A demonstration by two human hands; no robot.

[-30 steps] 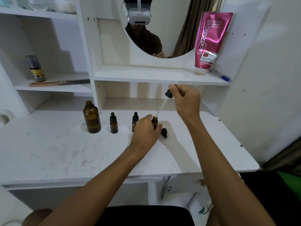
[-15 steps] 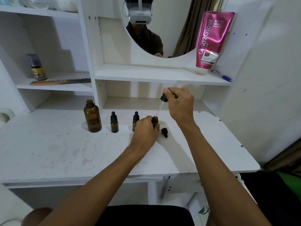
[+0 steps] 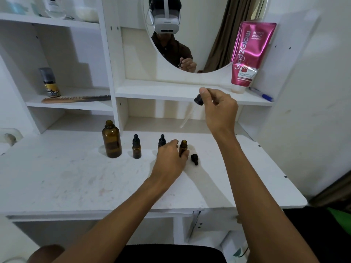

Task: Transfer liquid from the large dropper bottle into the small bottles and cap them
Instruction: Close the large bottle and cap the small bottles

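A: Why is the big bottle [image 3: 111,139] open, far out past the left hand [image 3: 169,160]?

B: Its dropper [image 3: 191,111] is pinched in the right hand [image 3: 218,109]. The left hand grips the small open bottle [image 3: 183,148] steady. Its cap [image 3: 194,158] waits just beside.

White vanity desk [image 3: 76,186] with open shelves [image 3: 72,105], oval mirror [image 3: 205,35], pale wall [image 3: 313,92], brown curtain reflected.

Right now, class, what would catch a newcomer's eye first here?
Probably the right hand holding a glass dropper above the desk. Below it the left hand steadies an open small amber bottle. Behind, a bright pink tube stands on the shelf by the mirror.
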